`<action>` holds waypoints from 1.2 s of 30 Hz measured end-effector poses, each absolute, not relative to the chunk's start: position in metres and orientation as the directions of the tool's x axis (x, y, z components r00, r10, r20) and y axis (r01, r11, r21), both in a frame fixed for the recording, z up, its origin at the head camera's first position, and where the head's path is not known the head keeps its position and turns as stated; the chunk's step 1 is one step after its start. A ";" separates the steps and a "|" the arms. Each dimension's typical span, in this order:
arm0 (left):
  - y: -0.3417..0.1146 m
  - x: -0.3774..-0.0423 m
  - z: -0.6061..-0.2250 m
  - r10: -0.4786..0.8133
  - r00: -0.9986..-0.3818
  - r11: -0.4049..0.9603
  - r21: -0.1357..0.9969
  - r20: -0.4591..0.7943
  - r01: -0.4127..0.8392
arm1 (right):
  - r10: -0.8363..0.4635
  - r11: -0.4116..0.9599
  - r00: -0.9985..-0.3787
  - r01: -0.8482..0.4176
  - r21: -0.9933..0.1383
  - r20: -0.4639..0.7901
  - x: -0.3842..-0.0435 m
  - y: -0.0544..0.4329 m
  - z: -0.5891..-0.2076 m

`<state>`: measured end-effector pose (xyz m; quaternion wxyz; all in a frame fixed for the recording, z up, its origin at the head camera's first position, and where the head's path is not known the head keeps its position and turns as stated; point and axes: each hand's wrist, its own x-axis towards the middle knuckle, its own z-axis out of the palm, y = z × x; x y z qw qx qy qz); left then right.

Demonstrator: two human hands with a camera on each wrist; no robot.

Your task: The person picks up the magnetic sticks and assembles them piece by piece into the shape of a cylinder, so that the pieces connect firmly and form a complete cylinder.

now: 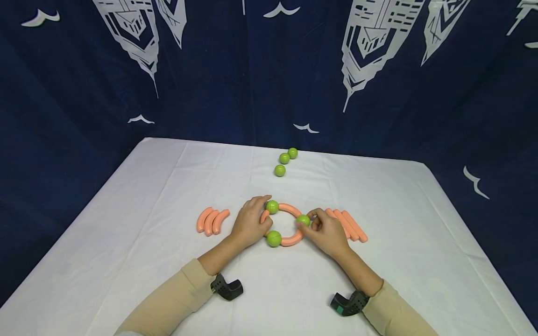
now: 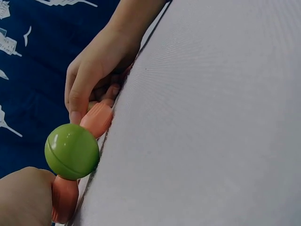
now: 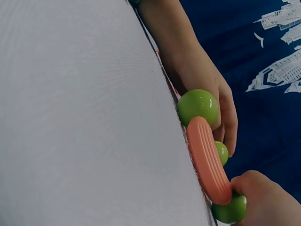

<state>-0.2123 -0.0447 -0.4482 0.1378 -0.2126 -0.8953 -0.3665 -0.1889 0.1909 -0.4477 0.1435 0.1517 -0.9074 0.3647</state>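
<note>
A ring of curved orange rods (image 1: 289, 209) joined by green balls (image 1: 274, 238) lies on the white cloth between the two hands. My left hand (image 1: 252, 221) holds the curved rod (image 1: 264, 216) on the ring's left side, thumb inside the ring and fingers around the outside, partly hiding it. Its index finger reaches behind the far ball (image 1: 272, 206). On the ring's right side, my right hand (image 1: 329, 233) pinches a green ball (image 1: 303, 220) between thumb and index finger. A ridged curved rod (image 3: 209, 160) joins two balls in the right wrist view.
Three curved orange rods (image 1: 208, 221) lie left of the ring. Several straight orange rods (image 1: 354, 226) lie beside the right hand, partly covered by it. Three loose green balls (image 1: 284, 158) sit near the table's far edge. A dark blue curtain (image 1: 252, 70) hangs behind.
</note>
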 end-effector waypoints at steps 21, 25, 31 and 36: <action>-0.045 -0.212 -0.447 0.291 -0.852 0.583 0.625 0.436 0.519 | -0.134 0.659 -0.896 -0.399 -0.638 0.423 -0.189 0.191 -0.445; -0.044 -0.212 -0.447 0.293 -0.857 0.585 0.629 0.424 0.511 | -0.133 0.663 -0.901 -0.390 -0.639 0.412 -0.189 0.192 -0.446; -0.043 -0.211 -0.447 0.287 -0.861 0.583 0.636 0.420 0.505 | -0.137 0.668 -0.910 -0.376 -0.642 0.391 -0.188 0.192 -0.443; -0.044 -0.211 -0.448 0.275 -0.870 0.585 0.646 0.410 0.489 | -0.151 0.668 -0.935 -0.335 -0.665 0.320 -0.186 0.193 -0.436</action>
